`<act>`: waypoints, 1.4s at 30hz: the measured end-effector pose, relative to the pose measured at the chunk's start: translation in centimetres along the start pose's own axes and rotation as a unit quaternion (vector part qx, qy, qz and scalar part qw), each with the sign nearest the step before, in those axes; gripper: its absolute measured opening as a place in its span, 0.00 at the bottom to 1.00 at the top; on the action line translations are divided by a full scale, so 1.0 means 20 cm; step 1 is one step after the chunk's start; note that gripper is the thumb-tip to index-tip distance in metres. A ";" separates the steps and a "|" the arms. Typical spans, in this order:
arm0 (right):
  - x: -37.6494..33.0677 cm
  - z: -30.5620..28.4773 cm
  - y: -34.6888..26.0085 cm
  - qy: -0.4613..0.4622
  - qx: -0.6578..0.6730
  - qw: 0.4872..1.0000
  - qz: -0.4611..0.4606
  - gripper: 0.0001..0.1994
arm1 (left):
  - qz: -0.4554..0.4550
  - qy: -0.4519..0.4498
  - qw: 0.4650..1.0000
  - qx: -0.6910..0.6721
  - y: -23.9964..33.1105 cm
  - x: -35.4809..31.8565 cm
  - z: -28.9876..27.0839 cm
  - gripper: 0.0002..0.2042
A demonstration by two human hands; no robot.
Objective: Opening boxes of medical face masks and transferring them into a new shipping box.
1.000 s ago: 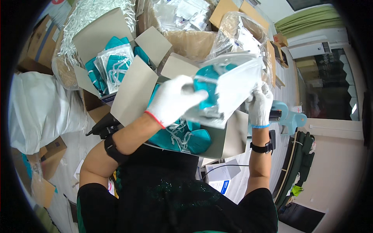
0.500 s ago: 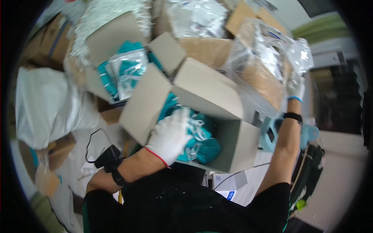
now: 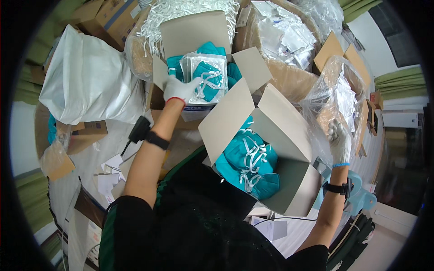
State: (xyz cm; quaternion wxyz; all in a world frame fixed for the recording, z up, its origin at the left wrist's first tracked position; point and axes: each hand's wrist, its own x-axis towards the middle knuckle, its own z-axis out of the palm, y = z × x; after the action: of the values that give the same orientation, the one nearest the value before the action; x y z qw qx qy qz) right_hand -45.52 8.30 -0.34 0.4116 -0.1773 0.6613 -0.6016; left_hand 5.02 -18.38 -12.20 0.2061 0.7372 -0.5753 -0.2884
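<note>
My left hand [image 3: 178,88], in a white glove, reaches over the front left of the farther carton [image 3: 194,28]. Its thumb is spread from the fingers and lies on a clear packet [image 3: 210,77] with a teal face mask inside. Other teal masks lie beneath and around this packet. The nearer carton [image 3: 289,131] stands open in front of me, holding several loose teal face masks [image 3: 251,153] with white straps. My right hand [image 3: 339,140], also gloved, is beside a plastic-lined carton [image 3: 323,118] at the right. Its fingers are loosely bent, and nothing shows in them.
White shredded strips [image 3: 190,18] fill a bag behind the farther carton. Another lined carton at the back holds many flattened wrappers [image 3: 287,36]. A big white sack [image 3: 90,77] stands at the left. A light blue plastic stool [image 3: 357,192] is below my right hand.
My left hand has left the masks in the nearer carton and moved up to the packet in the farther one. My right hand has drawn back from the plastic bag. The view has shifted.
</note>
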 end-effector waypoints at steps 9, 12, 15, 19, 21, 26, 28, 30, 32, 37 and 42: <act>-0.20 0.10 -0.07 -0.012 -0.024 0.999 -0.030 0.17 | -0.151 -0.004 0.988 -0.004 0.24 0.00 0.16 0.48; -0.25 0.13 -0.07 -0.008 -0.026 0.999 -0.034 0.19 | -0.101 -0.054 0.993 0.019 0.29 0.04 0.19 0.45; -0.30 0.17 -0.07 -0.014 -0.028 0.999 -0.044 0.19 | -0.027 -0.072 0.997 -0.003 0.32 0.04 0.24 0.38; -0.39 0.35 -0.14 -0.002 -0.058 0.997 -0.053 0.18 | 0.143 -0.021 0.989 -0.028 0.30 0.18 0.23 0.27; -0.45 0.39 -0.19 -0.001 -0.128 0.985 -0.113 0.17 | 0.235 0.005 0.964 -0.122 0.39 0.24 0.10 0.27; -0.69 0.68 -0.40 0.007 -0.323 0.864 -0.386 0.31 | 0.458 -0.026 0.874 -0.157 0.87 -0.11 -0.65 0.24; -0.76 0.81 -0.51 -0.002 -0.334 0.798 -0.502 0.37 | 0.503 -0.178 0.821 -0.201 1.02 -0.32 -0.85 0.23; -0.85 0.87 -0.60 -0.028 -0.318 0.804 -0.502 0.35 | 0.577 -0.265 0.759 -0.143 1.15 -0.57 -0.97 0.22; -0.95 0.91 -0.67 -0.096 -0.259 0.857 -0.436 0.34 | 0.678 -0.242 0.688 -0.097 1.18 -0.72 -0.95 0.23; -1.12 0.83 -0.59 -0.147 -0.203 0.912 -0.324 0.20 | 0.745 -0.244 0.620 -0.035 1.22 -0.97 -0.89 0.23; -1.27 0.70 -0.56 0.126 -0.327 0.802 -0.484 0.08 | 0.786 -0.236 0.570 -0.035 1.34 -1.25 -0.82 0.19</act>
State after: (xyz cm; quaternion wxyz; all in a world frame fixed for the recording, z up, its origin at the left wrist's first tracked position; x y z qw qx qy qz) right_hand -22.64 15.31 19.55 -0.1022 -0.5213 0.6928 -0.4877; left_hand -8.02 -1.55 21.85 0.2346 -0.1070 -0.9459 -0.1969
